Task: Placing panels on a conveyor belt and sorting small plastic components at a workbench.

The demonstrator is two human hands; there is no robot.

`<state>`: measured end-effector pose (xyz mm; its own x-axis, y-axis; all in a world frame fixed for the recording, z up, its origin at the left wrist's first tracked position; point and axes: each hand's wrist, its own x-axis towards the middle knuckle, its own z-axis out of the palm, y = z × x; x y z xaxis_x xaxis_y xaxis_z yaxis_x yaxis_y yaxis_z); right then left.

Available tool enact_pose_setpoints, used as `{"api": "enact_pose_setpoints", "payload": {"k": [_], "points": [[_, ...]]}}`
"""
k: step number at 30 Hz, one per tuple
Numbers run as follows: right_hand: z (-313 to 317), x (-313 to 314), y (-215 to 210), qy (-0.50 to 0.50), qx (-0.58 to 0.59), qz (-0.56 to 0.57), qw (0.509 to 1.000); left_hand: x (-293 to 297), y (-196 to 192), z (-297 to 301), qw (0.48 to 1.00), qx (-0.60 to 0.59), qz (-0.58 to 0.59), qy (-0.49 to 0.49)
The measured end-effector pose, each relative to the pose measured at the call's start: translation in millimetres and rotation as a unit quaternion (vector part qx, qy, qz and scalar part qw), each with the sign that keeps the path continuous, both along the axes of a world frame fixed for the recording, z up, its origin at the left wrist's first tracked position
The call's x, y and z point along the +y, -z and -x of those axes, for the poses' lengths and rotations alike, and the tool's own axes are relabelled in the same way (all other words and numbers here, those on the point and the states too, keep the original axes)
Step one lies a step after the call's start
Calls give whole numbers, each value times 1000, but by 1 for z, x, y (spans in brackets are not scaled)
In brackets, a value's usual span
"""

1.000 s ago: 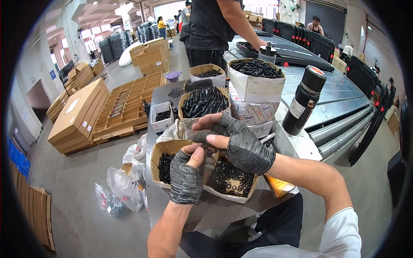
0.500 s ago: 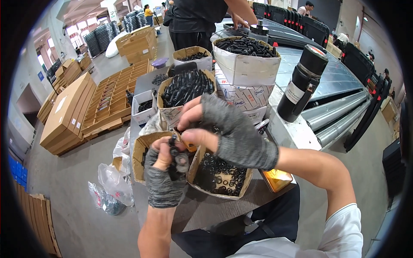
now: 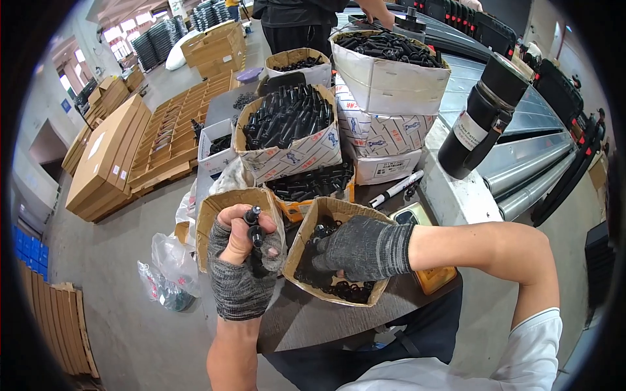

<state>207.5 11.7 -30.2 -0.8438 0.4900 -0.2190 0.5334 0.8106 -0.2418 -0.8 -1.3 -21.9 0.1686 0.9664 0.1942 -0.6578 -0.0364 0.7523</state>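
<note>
Here's the left hand (image 3: 244, 277), near and to the left, its fingers curled closed around a couple of black cylindrical parts (image 3: 256, 236), ends poking up over an open carton (image 3: 207, 221) (whose contents that gloved fist mostly blocks). And over to the right, the right hand (image 3: 366, 249) is down inside a cardboard box (image 3: 297, 259) of black rings (image 3: 355, 291), its fingers bent among them; whether they pinch one, I cannot tell, the tips being buried. Just beyond, between those two, an orange-sided box (image 3: 300, 212) holds short black pieces (image 3: 319, 182), and behind it sits a bigger printed box (image 3: 293, 156), heaped to the brim with black cylinders (image 3: 287, 120). Left of that, a small white box (image 3: 218, 163) carries a few dark pieces; farther off, another box (image 3: 310, 76) has small dark parts low in it. Far right, a tall white box (image 3: 398, 88) rides on stacked cartons (image 3: 391, 133), piled with black parts (image 3: 388, 47). All this crowds the dark surface (image 3: 313, 326), with a black bottle (image 3: 482, 117) standing farther right.
</note>
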Motion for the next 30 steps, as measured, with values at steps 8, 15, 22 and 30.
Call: {"api": "enact_pose_setpoints", "payload": {"k": [8, 15, 22, 30], "points": [[-1, -6, 3, 27, 11, -34, 999, -3, -4, -7, 1000, 8, 1, -3], [-1, -4, -8, 43, 21, 23, 999, -1, -3, -6, 1000, -12, -6, 8], [-13, -6, -94, 243, 390, 279, 843, -7, -4, -8, 999, -4, 16, 50], [19, -8, -95, 270, 499, 268, 779, -6, -2, -8, 999, -15, 18, 45]]}}
